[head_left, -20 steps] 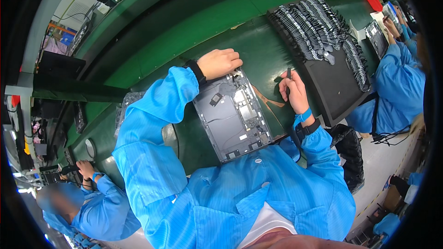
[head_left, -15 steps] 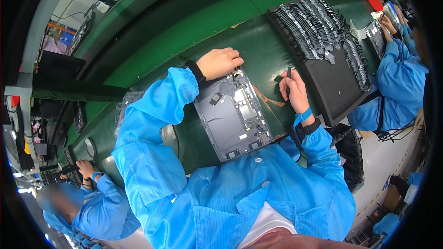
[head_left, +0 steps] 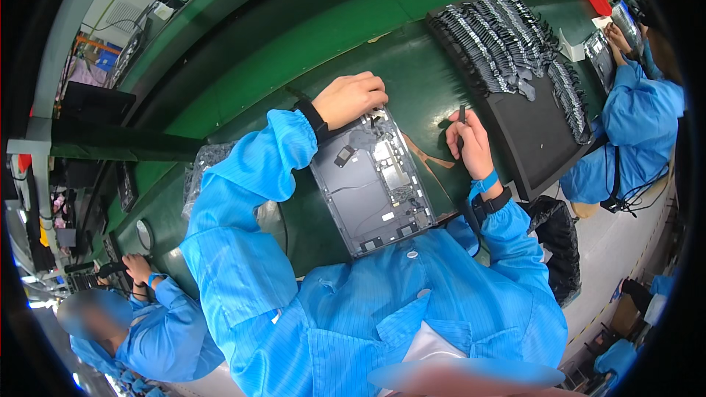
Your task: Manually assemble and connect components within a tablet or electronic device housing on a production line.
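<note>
An opened laptop housing (head_left: 353, 198), grey with a circuit board (head_left: 399, 180) along its right side, lies on the green bench in front of my body. My left hand (head_left: 351, 98) is at its far edge, with fingers curled together by the far right corner; whatever they pinch is hidden beneath them. To the right of the housing, my right hand (head_left: 473, 143) grips a slim black stick-like tool (head_left: 462, 115) held upright, its exact kind unclear. A small dark rectangular piece (head_left: 344, 156) sits inside the housing. Brown strips (head_left: 426, 154) lie between the housing and my right hand.
A black tray (head_left: 526, 154) with rows of small black-and-silver parts (head_left: 500, 37) stands right of my hand. Below it hangs a black bag (head_left: 557, 242). Clear plastic wrap (head_left: 202, 165) lies by my left sleeve. Co-workers sit at left (head_left: 158, 323) and right (head_left: 636, 117).
My left hand has shifted very slightly at the housing's far edge. My right hand stays put with the black tool. The co-worker at the right has moved a little.
</note>
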`<state>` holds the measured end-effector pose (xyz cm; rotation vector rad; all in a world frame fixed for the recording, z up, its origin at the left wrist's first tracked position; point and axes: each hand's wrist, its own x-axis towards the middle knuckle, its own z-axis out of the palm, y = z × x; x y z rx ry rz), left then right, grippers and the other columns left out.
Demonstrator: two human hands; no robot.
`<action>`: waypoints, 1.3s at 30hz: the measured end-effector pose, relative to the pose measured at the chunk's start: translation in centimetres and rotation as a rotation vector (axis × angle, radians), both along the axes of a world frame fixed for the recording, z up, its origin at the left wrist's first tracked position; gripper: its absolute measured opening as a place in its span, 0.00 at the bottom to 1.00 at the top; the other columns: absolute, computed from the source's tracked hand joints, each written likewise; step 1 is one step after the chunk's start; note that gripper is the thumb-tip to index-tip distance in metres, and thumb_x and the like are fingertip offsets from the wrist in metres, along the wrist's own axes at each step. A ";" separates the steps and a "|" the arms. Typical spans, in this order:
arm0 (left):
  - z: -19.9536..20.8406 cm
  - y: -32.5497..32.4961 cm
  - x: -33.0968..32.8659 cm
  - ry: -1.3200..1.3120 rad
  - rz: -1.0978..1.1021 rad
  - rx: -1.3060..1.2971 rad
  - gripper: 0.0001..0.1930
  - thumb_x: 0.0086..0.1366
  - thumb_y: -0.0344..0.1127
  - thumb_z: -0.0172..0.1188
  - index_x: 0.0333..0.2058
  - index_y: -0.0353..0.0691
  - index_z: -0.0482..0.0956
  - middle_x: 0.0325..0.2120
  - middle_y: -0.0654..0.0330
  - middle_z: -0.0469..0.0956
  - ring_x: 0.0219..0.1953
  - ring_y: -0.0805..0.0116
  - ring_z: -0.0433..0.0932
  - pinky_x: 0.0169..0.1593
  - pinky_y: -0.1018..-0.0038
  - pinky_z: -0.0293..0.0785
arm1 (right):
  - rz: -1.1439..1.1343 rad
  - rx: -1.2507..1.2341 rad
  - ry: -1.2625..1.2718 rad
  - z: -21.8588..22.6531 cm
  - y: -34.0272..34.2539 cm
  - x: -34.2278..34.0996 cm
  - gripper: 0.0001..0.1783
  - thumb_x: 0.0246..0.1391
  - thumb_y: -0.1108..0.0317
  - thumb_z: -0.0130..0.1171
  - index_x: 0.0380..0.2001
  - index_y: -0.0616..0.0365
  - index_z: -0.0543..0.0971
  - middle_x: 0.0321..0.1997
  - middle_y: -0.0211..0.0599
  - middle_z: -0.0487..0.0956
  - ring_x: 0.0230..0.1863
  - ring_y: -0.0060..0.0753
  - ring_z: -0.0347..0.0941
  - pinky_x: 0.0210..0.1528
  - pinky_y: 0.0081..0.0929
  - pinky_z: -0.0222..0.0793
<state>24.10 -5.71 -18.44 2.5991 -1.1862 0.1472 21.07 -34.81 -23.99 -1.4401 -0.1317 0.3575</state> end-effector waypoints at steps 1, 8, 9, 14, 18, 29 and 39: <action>-0.1 -0.1 0.0 0.019 0.021 0.000 0.08 0.54 0.31 0.60 0.35 0.41 0.79 0.36 0.63 0.76 0.41 0.64 0.75 0.42 0.69 0.76 | -0.001 0.000 0.000 0.0 0.0 0.0 0.11 0.60 0.70 0.36 0.43 0.60 0.67 0.22 0.31 0.72 0.18 0.16 0.62 0.19 0.15 0.56; 0.0 -0.2 0.1 0.095 0.055 -0.038 0.07 0.54 0.31 0.61 0.33 0.40 0.79 0.35 0.62 0.75 0.41 0.62 0.75 0.41 0.68 0.75 | 0.004 0.008 0.006 0.0 -0.1 -0.1 0.12 0.60 0.70 0.36 0.43 0.59 0.67 0.23 0.31 0.72 0.18 0.16 0.62 0.19 0.15 0.56; -0.1 -0.2 0.0 0.098 0.056 -0.038 0.07 0.54 0.31 0.61 0.33 0.40 0.79 0.35 0.62 0.75 0.41 0.62 0.75 0.41 0.68 0.75 | 0.005 0.003 0.009 0.1 0.0 -0.1 0.12 0.60 0.70 0.37 0.43 0.59 0.67 0.23 0.31 0.72 0.18 0.16 0.62 0.19 0.15 0.56; 0.4 -0.9 -1.1 0.102 0.306 -0.128 0.06 0.54 0.34 0.63 0.30 0.42 0.79 0.32 0.62 0.72 0.40 0.60 0.72 0.43 0.66 0.75 | 0.001 0.006 0.007 0.0 -0.1 -0.1 0.12 0.60 0.69 0.37 0.43 0.59 0.68 0.22 0.31 0.72 0.18 0.16 0.62 0.19 0.15 0.57; 0.2 -1.8 -2.0 0.100 0.459 -0.120 0.06 0.53 0.34 0.64 0.29 0.38 0.80 0.31 0.58 0.73 0.39 0.58 0.73 0.43 0.65 0.73 | 0.001 -0.003 0.005 0.2 0.0 0.1 0.11 0.60 0.69 0.38 0.42 0.59 0.68 0.22 0.30 0.72 0.18 0.15 0.63 0.19 0.15 0.57; 0.0 -3.2 -2.9 0.190 0.653 -0.118 0.04 0.50 0.31 0.61 0.24 0.38 0.81 0.32 0.57 0.74 0.40 0.56 0.72 0.43 0.63 0.73 | -0.005 0.009 0.005 0.0 -0.1 -0.1 0.11 0.60 0.69 0.39 0.42 0.59 0.68 0.22 0.30 0.72 0.18 0.16 0.63 0.19 0.15 0.57; 0.3 -3.6 -3.5 0.087 0.663 -0.097 0.04 0.51 0.32 0.61 0.25 0.39 0.81 0.32 0.60 0.74 0.40 0.58 0.72 0.41 0.64 0.74 | 0.000 0.007 -0.010 -0.2 -0.1 0.0 0.11 0.60 0.69 0.38 0.43 0.59 0.68 0.22 0.30 0.72 0.17 0.15 0.63 0.18 0.14 0.56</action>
